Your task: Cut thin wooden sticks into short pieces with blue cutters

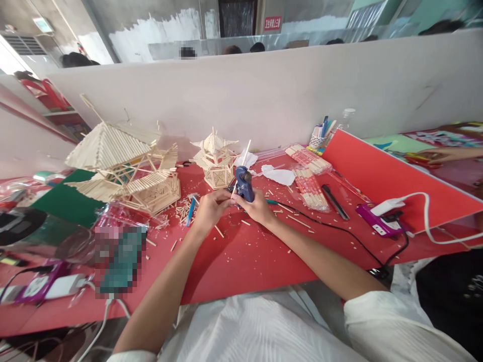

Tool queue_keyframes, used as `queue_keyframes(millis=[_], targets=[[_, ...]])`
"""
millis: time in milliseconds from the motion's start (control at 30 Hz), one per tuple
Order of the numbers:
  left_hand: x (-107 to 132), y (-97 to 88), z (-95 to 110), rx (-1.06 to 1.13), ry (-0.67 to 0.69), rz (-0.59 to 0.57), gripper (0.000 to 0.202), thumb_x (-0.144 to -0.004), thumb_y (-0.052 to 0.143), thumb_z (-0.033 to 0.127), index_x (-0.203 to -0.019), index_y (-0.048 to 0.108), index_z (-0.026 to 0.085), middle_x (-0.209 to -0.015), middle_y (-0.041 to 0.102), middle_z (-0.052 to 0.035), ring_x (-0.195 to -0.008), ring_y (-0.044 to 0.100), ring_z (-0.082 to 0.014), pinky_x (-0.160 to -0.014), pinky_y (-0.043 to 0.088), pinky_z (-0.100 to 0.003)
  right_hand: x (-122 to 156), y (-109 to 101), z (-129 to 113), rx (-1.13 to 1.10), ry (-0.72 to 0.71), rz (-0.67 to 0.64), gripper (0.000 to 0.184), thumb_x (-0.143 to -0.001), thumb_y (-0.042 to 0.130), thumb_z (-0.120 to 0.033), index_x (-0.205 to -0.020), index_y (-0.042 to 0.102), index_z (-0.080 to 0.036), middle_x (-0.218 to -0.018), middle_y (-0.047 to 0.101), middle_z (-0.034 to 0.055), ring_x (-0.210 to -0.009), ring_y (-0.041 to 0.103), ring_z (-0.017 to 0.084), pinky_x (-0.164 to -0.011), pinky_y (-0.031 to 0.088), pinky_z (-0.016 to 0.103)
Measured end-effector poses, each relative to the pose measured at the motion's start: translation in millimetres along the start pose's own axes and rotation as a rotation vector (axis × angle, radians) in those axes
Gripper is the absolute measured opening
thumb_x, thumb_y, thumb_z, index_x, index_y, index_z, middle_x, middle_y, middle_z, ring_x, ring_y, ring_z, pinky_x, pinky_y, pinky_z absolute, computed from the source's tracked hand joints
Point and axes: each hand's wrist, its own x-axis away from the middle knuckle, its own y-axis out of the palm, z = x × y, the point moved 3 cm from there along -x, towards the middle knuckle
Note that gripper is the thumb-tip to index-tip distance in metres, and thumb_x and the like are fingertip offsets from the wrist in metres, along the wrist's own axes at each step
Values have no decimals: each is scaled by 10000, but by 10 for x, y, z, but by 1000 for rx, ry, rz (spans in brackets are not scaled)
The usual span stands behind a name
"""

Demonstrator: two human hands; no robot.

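My left hand (212,210) is closed, thumb and fingers pinching the lower end of a thin wooden stick (246,152) that slants upward. Beside it, my right hand (258,207) is wrapped round a dark blue tool that looks like a hot glue gun (244,184); its nozzle is hard to make out. A black cable (320,221) runs from near that hand to the right. Just beyond the hands stands a small pagoda model (214,156) built of wooden sticks. Further left is a larger stick-built pavilion model (128,168) with a sloping roof.
Stick offcuts (181,208) and a blue pen-like item (190,211) lie left of the hands. On the right are packs of sticks (310,188), a black marker-like item (335,202), a purple power strip (379,220) and a red board (400,181). A white partition (264,95) stands behind.
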Motion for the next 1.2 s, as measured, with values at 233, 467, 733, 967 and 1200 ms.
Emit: queue_keyframes(millis=[233,467,733,967,1200], targets=[[-26,-22,-66,23,-52,-38,271,-793,764,416,-880,773,160,-787,766,-54,-701,700,-167,-690,545,-250,2,11,-14,15,0,-8,253,-854,668,-436,-906,681,-189,-838,714,41,-778,660,207,-762,507,323],[-37,20,-55,314,-278,-128,424,-596,881,497,-792,745,146,-727,739,-28,-666,693,-158,-697,602,-291,-20,-4,1,30,35,-22,249,-834,670,-428,-882,682,-184,-818,708,44,-760,654,208,-730,501,319],[-32,18,-87,334,-385,-137,451,-541,920,466,-772,723,132,-690,723,-27,-645,700,-151,-707,621,-308,-56,-10,35,15,66,-94,239,-803,687,-420,-829,662,-184,-762,668,22,-699,603,181,-690,480,302],[-30,-12,-69,327,-414,-134,474,-528,936,440,-805,712,127,-689,726,-36,-627,709,-150,-658,611,-278,-59,0,22,1,56,-103,223,-790,692,-398,-844,656,-185,-796,680,28,-725,609,182,-710,483,306],[-31,-16,-115,304,-396,-165,444,-583,910,457,-824,729,131,-712,739,-49,-627,708,-146,-647,602,-268,-57,-11,30,-16,82,-97,239,-766,711,-409,-839,642,-192,-797,686,28,-740,629,193,-720,501,320]])
